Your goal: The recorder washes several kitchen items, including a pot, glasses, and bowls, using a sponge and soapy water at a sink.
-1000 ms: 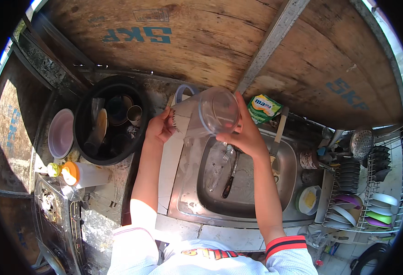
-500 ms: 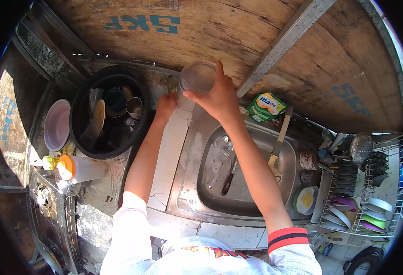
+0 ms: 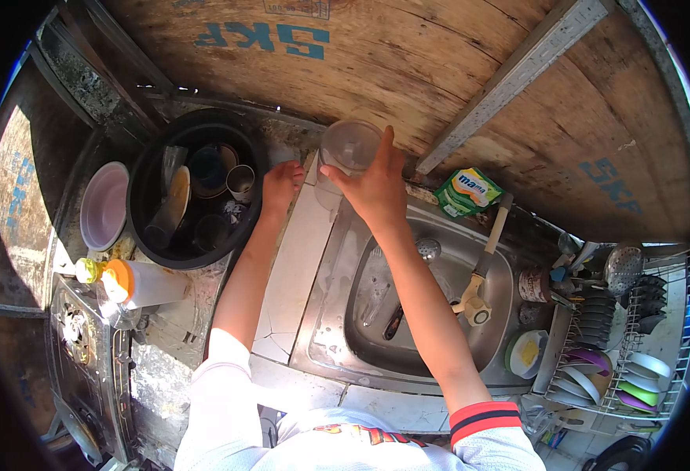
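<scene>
Far left, a gas stove point(image 3: 76, 337) is standing below a pink basin point(image 3: 104, 206). To its right, a bottle with an orange cap point(image 3: 148, 284) is lying tilted beside a yellow-capped bottle point(image 3: 89, 270).

Next, a large round black tub point(image 3: 195, 261) is holding dishes: a drinking glass point(image 3: 173, 163), a yellowish plate point(image 3: 178, 192) leaning on edge, and a metallic-looking cup point(image 3: 241, 180).

At the tub's right rim, the left hand point(image 3: 282, 179) is hanging with its fingers loosely bent and apart from the container, nothing showing in them.

Centre, a clear plastic container point(image 3: 350, 144), round-mouthed, is occupying the far end of the white-tiled worktop point(image 3: 286, 290), near the wooden wall point(image 3: 392, 71), behind the sink's left corner; whether it is bearing on the tiles cannot be told.

The right hand point(image 3: 376, 192) is spanning this container, thumb on the near side, other fingers at the right side, spread wide; how firmly they are pressing cannot be told.

Below, a stainless-steel sink point(image 3: 321, 337) is holding a black-handled utensil point(image 3: 393, 323), partly hidden by the forearm. A green pouch point(image 3: 468, 192) is leaning behind it, and a beige tap point(image 3: 477, 304) is projecting over the basin's right part.

Rightward, a round tub with a yellow sponge point(image 3: 527, 351) is sitting at the sink's corner.

Far right, a wire dish rack point(image 3: 684, 322) is carrying bowls and plates, a perforated skimmer point(image 3: 623, 269) standing behind.
</scene>
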Available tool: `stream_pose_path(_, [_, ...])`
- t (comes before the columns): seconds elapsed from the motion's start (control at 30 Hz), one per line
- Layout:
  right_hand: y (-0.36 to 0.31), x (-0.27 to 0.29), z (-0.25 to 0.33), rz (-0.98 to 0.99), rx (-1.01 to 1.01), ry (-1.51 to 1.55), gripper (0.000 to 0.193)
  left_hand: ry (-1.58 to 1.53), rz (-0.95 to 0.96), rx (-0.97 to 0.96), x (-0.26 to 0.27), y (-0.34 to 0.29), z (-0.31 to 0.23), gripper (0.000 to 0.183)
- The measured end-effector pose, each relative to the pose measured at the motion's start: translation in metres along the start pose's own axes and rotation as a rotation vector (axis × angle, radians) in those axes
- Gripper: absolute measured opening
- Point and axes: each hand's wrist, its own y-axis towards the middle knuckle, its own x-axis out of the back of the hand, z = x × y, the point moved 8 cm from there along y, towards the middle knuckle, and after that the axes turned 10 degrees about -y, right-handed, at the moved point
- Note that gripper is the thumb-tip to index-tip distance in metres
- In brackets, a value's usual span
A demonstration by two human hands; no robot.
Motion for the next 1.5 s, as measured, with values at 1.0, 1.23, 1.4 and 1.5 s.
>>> stream_pose_path(1.0, [-0.269, -0.006, -0.153, 0.337, -0.379, 0.418, 0.049, 0.945, -0.054, -0.666, 0.102, -0.056, -0.113, 0.082])
stream_pose_path(1.23, [-0.208, 0.009, -0.032, 0.39, 0.075, 0.328, 0.08, 0.808, 0.419, -0.399, 0.016, -0.202, -0.146, 0.085])
stream_pose_path(1.4, [-0.236, 0.02, -0.04, 0.406, 0.131, 0.398, 0.115, 0.425, 0.815, -0.111, -0.052, -0.28, -0.062, 0.084])
stream_pose_path(1.5, [-0.264, 0.022, -0.105, 0.407, -0.287, 0.717, 0.11, 0.285, 0.688, -0.171, -0.056, -0.289, -0.054, 0.067])
